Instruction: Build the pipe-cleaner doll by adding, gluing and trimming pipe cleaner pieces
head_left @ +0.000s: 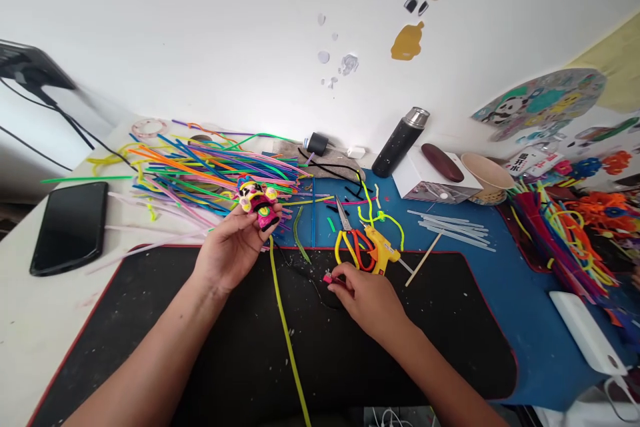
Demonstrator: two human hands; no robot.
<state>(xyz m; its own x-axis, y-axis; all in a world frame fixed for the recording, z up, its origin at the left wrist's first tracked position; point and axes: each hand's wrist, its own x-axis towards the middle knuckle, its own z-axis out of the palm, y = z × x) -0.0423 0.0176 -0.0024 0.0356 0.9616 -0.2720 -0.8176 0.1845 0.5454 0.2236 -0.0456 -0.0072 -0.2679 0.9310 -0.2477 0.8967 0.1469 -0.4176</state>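
My left hand (233, 240) is closed around a small colourful figurine (261, 205), raised above the back edge of the black mat (210, 340). The figurine has a blue and red top, a yellow face area and a magenta body. Over the middle of the mat, my right hand (364, 293) pinches a small pink piece (328, 277) between thumb and fingertips; its exact kind is unclear. Just beyond that hand lie scissors (354, 237) with red and yellow handles and a yellow glue gun (381, 248). A long yellow-green pipe cleaner (286, 330) runs down the mat between my forearms.
Many coloured pipe cleaners (200, 170) are heaped at the back left, near a black phone (70, 228). A black thermos (400, 143) leans beside a white box (425, 177). Glue sticks (457, 228), a wooden stick (424, 259) and a white power bank (587, 333) lie right.
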